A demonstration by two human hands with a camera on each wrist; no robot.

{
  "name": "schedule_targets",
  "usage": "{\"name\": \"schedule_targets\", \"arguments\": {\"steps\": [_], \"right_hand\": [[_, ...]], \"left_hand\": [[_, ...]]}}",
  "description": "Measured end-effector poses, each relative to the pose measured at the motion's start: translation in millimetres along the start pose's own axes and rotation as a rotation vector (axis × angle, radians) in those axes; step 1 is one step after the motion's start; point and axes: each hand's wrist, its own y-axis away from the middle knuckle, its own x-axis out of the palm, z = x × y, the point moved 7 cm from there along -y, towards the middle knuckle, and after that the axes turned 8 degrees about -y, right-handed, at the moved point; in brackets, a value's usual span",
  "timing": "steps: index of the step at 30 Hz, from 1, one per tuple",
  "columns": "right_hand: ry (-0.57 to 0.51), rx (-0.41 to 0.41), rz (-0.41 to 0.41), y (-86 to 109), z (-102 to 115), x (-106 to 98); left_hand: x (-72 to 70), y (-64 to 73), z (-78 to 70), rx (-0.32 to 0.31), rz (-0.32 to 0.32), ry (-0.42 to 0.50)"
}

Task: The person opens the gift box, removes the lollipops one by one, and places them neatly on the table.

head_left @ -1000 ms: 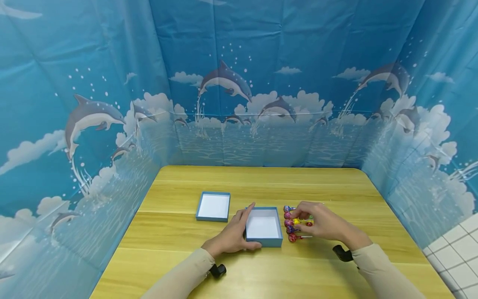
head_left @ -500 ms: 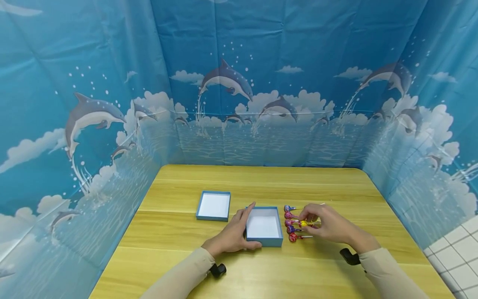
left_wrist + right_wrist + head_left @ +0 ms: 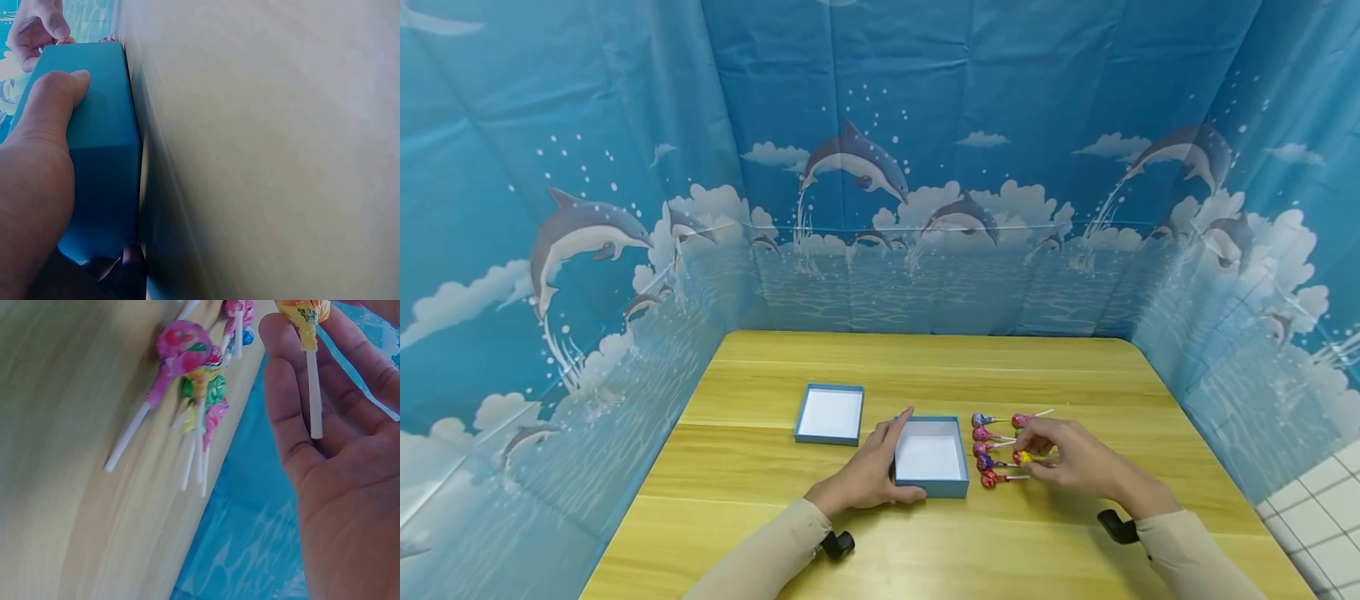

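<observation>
My left hand point(image 3: 871, 468) grips the left side of an open blue box point(image 3: 942, 487) with a white inside. In the left wrist view its thumb lies on the box's wall point(image 3: 103, 106). My right hand point(image 3: 1078, 458), right of the box, pinches a yellow-orange wrapped lollipop point(image 3: 307, 317) by its candy end, the white stick pointing toward the palm. Between box and right hand lies a column of several lollipops point(image 3: 988, 478). More lollipops lie beside the right hand, among them a pink one point(image 3: 1021, 420); the fingers partly hide others.
A shallow blue box lid point(image 3: 830, 414), white inside up, lies left of and behind the box. The yellow wooden table point(image 3: 760, 500) is enclosed by a blue dolphin-printed curtain point(image 3: 880, 283). White tiles point(image 3: 1318, 508) show at the right.
My right hand has drawn back to the right from the lollipop column, the yellow lollipop moving with it; a second group of lollipops shows more. The left hand stays on the box.
</observation>
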Motion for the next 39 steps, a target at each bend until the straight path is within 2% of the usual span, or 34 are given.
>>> {"name": "schedule_targets", "arguments": {"steps": [21,34,39], "right_hand": [[0.010,0.125,0.032,23.3,-23,-1],[-0.004,0.096,0.017,31.4,-28,3],[-0.023,0.115,0.032,34.0,-32,7]], "left_hand": [[-1.4,0.5,-2.4,-0.011,-0.002,0.007],[-1.4,0.3,-2.4,-0.017,0.005,0.009],[-0.9,0.4,-2.4,-0.017,0.004,0.006]]}}
